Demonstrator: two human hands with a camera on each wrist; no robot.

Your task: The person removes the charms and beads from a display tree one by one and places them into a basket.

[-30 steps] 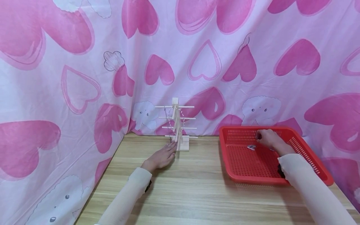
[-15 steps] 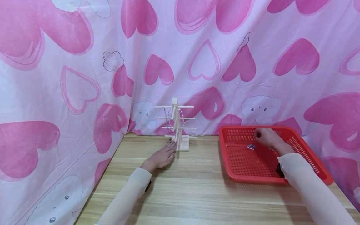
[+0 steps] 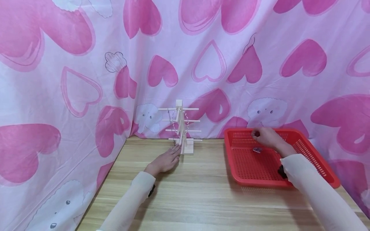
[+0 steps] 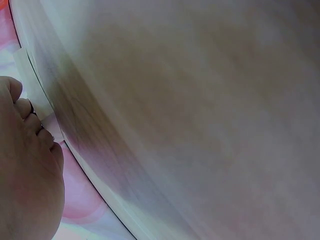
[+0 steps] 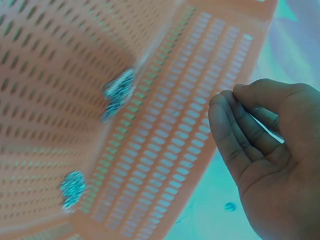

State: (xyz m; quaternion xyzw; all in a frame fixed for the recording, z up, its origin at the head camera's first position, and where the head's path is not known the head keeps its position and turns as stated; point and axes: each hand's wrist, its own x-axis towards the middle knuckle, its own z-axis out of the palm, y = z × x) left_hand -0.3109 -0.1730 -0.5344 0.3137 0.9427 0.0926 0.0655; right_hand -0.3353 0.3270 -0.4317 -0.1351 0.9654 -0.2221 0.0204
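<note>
A pale wooden jewelry stand with several crosswise pegs rises at the back of the table. A beaded necklace and a thin dark chain hang from its pegs. My left hand lies with extended fingers at the foot of the stand, fingertips right at its base. Over the back of a red basket, my right hand has thumb and fingertips drawn together, with nothing visible between them. Below it, two glittery silver clumps, one near the other, lie in the basket.
The basket takes up the right side of the wood-grain table. A pink heart-patterned cloth hangs close behind the stand and basket and along the left side. Pegs stick out to both sides of the stand.
My right hand has risen slightly and shifted left over the basket's back wall. The left hand stays at the stand's base.
</note>
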